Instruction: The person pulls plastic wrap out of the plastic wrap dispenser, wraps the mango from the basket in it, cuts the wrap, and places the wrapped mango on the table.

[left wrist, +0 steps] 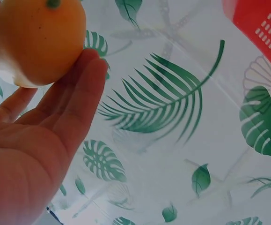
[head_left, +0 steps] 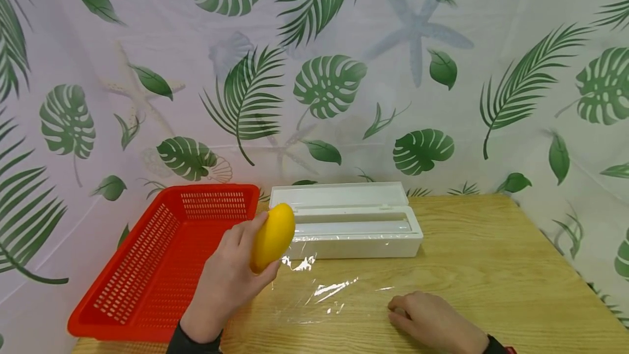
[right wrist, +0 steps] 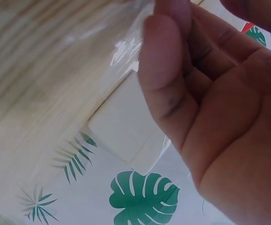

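My left hand (head_left: 231, 272) grips a yellow mango (head_left: 273, 236) between fingers and thumb, raised in front of the white box. In the left wrist view the mango (left wrist: 37, 40) shows a small green spot at its end. A sheet of clear cling film (head_left: 324, 294) runs from the white cling film dispenser (head_left: 354, 248) over the wooden table, below and right of the mango. At the film's near right edge, my right hand (head_left: 432, 318) has its fingers curled, pinching the film. The right wrist view shows the film (right wrist: 123, 51) reaching those fingers (right wrist: 161, 56).
A red plastic basket (head_left: 162, 333) with perforated sides stands on the left of the table (head_left: 472, 266). The dispenser's lid (head_left: 339, 194) is up, and a film roll (head_left: 354, 226) lies inside. Behind the table hangs a leaf-patterned cloth (head_left: 344, 141).
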Demonstrator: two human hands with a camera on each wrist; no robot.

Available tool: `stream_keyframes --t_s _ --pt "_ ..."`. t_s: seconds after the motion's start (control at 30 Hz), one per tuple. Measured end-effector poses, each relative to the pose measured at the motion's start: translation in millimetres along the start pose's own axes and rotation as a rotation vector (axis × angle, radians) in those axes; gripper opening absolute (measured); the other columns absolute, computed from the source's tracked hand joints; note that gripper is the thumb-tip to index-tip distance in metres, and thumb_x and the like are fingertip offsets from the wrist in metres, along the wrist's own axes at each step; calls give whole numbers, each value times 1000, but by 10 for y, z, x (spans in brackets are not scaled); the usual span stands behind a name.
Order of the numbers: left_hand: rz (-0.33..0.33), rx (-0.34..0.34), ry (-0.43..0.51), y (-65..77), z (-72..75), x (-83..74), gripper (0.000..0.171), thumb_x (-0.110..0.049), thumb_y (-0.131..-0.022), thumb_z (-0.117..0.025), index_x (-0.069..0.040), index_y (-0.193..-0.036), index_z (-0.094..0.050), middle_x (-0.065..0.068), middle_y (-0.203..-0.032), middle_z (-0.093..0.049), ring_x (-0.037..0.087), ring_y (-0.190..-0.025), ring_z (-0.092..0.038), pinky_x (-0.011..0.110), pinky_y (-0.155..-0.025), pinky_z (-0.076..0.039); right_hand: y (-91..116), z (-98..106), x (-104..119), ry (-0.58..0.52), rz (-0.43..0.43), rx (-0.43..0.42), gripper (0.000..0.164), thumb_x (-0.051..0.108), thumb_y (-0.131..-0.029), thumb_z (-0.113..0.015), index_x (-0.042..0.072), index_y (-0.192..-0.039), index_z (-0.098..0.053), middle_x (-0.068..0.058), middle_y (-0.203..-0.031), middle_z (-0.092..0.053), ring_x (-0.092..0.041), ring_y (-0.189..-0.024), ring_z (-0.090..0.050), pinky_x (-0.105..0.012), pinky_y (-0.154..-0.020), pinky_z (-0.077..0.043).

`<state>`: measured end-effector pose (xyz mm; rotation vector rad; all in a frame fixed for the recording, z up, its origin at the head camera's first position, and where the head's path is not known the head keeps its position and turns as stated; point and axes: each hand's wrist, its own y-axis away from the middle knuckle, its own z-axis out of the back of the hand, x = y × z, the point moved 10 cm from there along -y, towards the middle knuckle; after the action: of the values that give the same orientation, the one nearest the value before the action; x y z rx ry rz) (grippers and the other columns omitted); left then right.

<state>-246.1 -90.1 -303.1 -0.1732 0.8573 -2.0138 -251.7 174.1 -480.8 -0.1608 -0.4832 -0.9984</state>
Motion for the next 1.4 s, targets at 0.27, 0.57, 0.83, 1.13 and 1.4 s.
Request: stream_keyframes --t_s 0.27,0.57,0.83,1.13,1.4 --pt "-101 63 -21 46 -142 -355 76 -33 -67 -76 -15 -133 -42 10 -105 -57 20 -84 -52 34 -64 -55 -2 -3 9 -23 7 17 15 27 -91 -55 16 -93 -66 10 -72 -60 -1 -58 -47 -31 -54 -44" --pt "-179 149 -47 136 -325 -746 78 -35 -65 -76 -18 -132 -39 8 -101 -57 19 -82 -52 35 -64 -53 -6 -12 -27 -31 -15 29 16 26 -90 -56 16 -96 -67 8 -76 -62 -2 -61 -48 -33 -56 -45" --pt "-284 307 -129 260 -792 -1025 78 -41 -70 -72 -18 -134 -35 8 -101 -55 19 -76 -50 30 -60 -51 -4 8 -8 -37 5 13 15 25 -90 -56 16 -93 -67 8 -79 -64 -2 -62 -49 -32 -56 -46" --pt "-292 316 -130 242 -1057 -1007 74 -34 -69 -76 -20 -131 -39 7 -99 -54 21 -79 -50 30 -58 -50 13 -19 -49 -33 -31 31 19 28 -90 -56 14 -96 -68 5 -86 -68 -2 -67 -52 -37 -61 -51" --pt "-273 320 -217 148 -1265 -845 79 -39 -67 -79 -19 -132 -39 10 -104 -57 24 -85 -52 34 -67 -53 26 -27 -64 -25 -62 51 23 30 -89 -57 12 -99 -68 2 -90 -69 -4 -72 -54 -39 -65 -52"
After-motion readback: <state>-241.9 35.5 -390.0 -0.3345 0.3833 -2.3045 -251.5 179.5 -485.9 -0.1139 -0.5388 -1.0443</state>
